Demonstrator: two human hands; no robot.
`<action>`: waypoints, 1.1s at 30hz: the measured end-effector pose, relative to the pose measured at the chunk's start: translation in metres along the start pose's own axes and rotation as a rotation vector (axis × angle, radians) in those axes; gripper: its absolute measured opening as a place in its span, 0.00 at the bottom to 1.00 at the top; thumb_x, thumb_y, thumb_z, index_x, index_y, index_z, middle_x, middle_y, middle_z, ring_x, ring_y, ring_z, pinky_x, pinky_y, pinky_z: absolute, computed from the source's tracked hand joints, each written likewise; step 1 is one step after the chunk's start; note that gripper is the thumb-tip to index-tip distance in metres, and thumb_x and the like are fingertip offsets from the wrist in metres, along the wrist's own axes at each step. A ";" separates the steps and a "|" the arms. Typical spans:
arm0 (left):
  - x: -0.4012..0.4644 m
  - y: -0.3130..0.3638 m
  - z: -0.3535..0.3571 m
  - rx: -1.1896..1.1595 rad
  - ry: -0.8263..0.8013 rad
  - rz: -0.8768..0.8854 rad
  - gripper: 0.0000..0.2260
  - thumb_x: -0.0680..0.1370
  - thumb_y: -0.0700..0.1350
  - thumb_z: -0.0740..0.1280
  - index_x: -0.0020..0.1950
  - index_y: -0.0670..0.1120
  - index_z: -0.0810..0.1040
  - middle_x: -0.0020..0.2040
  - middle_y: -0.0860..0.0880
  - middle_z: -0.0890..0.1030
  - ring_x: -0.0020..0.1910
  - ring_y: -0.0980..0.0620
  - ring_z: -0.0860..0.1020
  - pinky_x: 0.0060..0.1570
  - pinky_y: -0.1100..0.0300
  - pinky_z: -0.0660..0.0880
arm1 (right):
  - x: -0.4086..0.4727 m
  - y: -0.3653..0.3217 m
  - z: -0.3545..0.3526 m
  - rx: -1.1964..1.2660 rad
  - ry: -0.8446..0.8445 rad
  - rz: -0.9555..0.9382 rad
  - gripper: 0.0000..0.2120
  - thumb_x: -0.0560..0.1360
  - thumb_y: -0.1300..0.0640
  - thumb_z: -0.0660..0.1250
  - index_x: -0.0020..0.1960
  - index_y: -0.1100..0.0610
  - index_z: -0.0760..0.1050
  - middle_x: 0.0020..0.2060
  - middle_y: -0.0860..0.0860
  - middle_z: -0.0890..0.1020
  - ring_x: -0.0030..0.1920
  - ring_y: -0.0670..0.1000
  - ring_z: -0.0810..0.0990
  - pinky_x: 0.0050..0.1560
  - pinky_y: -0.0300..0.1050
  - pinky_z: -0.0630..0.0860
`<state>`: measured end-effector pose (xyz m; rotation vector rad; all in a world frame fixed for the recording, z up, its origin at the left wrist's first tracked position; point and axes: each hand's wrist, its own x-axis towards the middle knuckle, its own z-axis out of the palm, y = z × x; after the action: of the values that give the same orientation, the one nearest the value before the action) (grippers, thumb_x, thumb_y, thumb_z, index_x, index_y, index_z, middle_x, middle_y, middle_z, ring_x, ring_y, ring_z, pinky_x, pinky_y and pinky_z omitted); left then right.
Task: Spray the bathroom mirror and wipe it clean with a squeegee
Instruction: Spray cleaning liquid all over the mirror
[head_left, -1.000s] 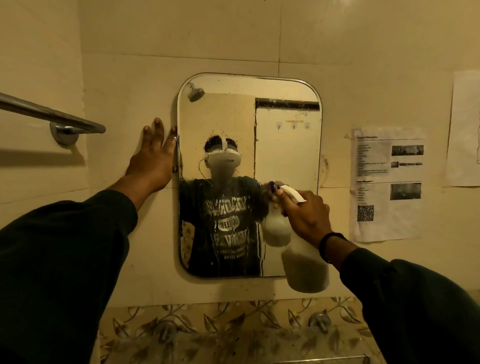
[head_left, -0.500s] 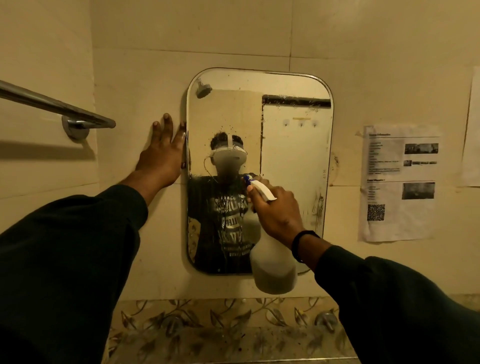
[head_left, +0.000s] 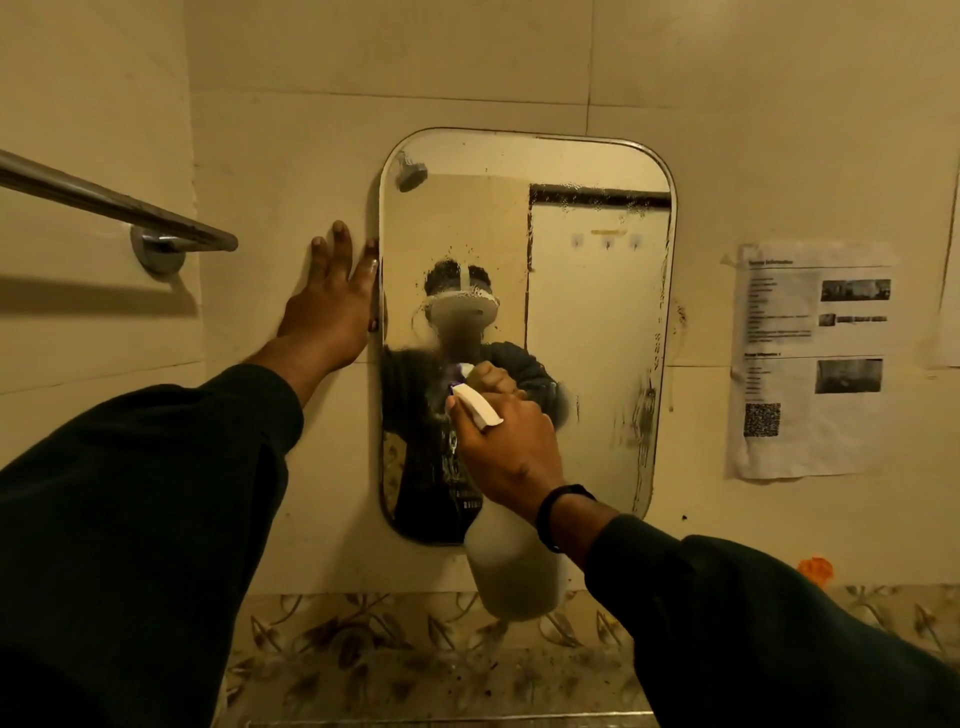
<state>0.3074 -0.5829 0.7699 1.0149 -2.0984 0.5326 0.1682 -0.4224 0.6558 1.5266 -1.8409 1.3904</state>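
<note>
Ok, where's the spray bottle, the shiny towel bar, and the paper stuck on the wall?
spray bottle (head_left: 511, 577), head view, on its cloudy body.
towel bar (head_left: 119, 203), head view, on the metal rod.
paper (head_left: 810, 358), head view, on the printed sheet's middle.

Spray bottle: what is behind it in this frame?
Behind the spray bottle, held by the right hand, lie the mirror's lower edge, plain wall and the patterned tile border. The covered mirror corner and its wetness cannot be seen.
</note>
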 end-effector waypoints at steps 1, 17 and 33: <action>0.000 0.000 0.000 -0.001 0.000 -0.001 0.43 0.77 0.42 0.68 0.79 0.51 0.38 0.77 0.45 0.32 0.77 0.41 0.37 0.69 0.41 0.65 | -0.003 0.001 0.002 0.002 -0.007 0.004 0.22 0.77 0.37 0.57 0.47 0.52 0.81 0.36 0.47 0.83 0.36 0.48 0.80 0.42 0.53 0.81; -0.001 0.000 -0.001 -0.014 0.000 -0.002 0.43 0.77 0.42 0.67 0.79 0.51 0.39 0.77 0.45 0.32 0.77 0.41 0.37 0.64 0.41 0.68 | -0.030 0.028 0.004 -0.021 0.007 0.085 0.29 0.74 0.31 0.49 0.38 0.52 0.77 0.29 0.45 0.79 0.33 0.49 0.78 0.45 0.57 0.78; -0.003 0.003 -0.004 -0.023 -0.018 -0.016 0.42 0.78 0.42 0.67 0.78 0.52 0.37 0.77 0.46 0.31 0.77 0.42 0.36 0.65 0.38 0.66 | -0.030 0.049 -0.019 0.008 0.130 0.162 0.24 0.75 0.34 0.53 0.38 0.51 0.78 0.28 0.46 0.79 0.30 0.47 0.78 0.44 0.57 0.79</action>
<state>0.3079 -0.5775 0.7701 1.0259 -2.1053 0.4918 0.1292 -0.3943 0.6185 1.2814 -1.9161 1.5319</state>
